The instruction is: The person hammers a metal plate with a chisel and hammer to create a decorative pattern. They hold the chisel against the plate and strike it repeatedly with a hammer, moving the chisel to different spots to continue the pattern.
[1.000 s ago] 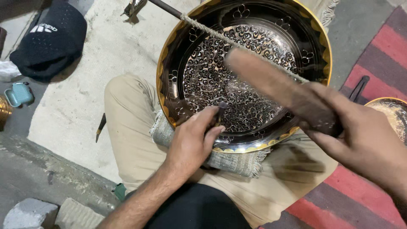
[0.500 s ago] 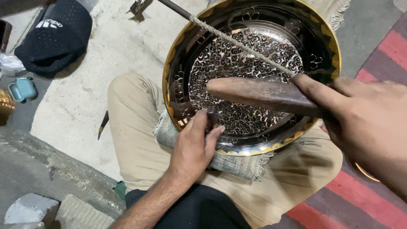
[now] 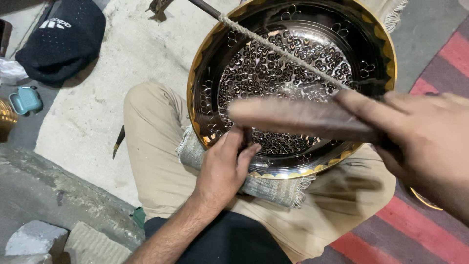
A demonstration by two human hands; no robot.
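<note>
Engraving work on a large brass tray [image 3: 293,88], resting tilted on the seated person's lap on a folded grey fringed cloth [image 3: 266,188] over beige trousers.

Nearest: left hand [image 3: 222,168], fingers curled and pinched around a small dark punch or chisel [image 3: 246,137] set against the tray's lower left inner wall; tip contact hidden by the fingers. Right hand [image 3: 420,142] closed around the handle end of a brown wooden mallet [image 3: 298,117], raised across the tray, motion-blurred.

Progress, as a judgement: centre field already densely covered in small leaf-like cuts; scalloped border along the rim looks done; scattered flower motifs on the dark sloped wall, with plain stretches between them. So mostly patterned, wall band seems partly unfilled. Cannot tell whether the centre gets another pass.

A cord [image 3: 278,49] runs diagonally across the tray to a dark metal rod [image 3: 205,7] at the top edge.

Farther out: slim dark tool [image 3: 117,142] on the pale mat [image 3: 97,107]; red-striped rug [image 3: 439,54] at right; small teal case [image 3: 24,100] at far left, rounded, no label readable; black cap [image 3: 61,39] with a white printed logo, upper left; grey stone blocks [image 3: 34,239] lower left.
</note>
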